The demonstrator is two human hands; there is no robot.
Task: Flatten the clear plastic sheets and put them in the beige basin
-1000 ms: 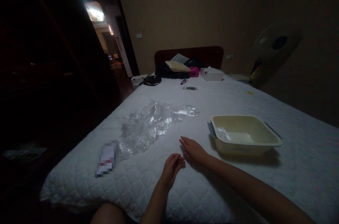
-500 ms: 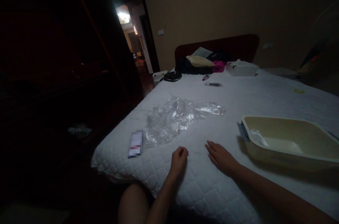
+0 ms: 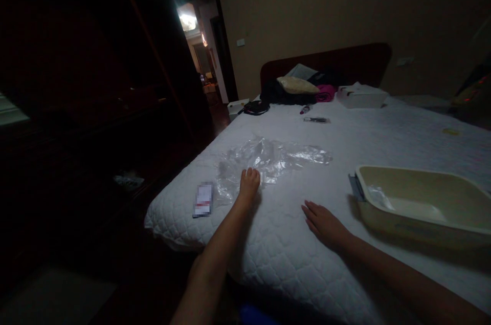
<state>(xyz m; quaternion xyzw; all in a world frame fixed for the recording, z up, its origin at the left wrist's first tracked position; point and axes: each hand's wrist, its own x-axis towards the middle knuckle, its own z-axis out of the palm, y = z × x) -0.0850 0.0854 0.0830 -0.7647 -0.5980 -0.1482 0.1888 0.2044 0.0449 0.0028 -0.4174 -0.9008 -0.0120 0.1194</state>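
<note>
My left hand (image 3: 250,185) is over the near edge of a crumpled clear plastic bag (image 3: 286,157) spread on the bed. Its fingers are a little bent and apart, pointing down at the film; I cannot tell how firmly they touch it. My right hand (image 3: 324,223) lies flat on the white quilted bed cover (image 3: 284,258), fingers stretched out, holding nothing. To its right stands a cream plastic storage bin (image 3: 414,230) with a grey side latch and a bit of clear film inside. Left of the bag lies a phone-shaped item (image 3: 203,199), its face blurred.
Further back are a thin dark packaged item (image 3: 316,120), a small purple-and-white tube (image 3: 305,109), a black strap-like bundle (image 3: 256,107), piled clothes (image 3: 287,93) and a white box (image 3: 362,97). A yellow piece (image 3: 451,131) lies at right. The bed edge drops to dark floor at left.
My left hand has moved forward from the bare cover onto the plastic bag, its curled fingers loosening. My right hand stays flat. The view has shifted slightly left.
</note>
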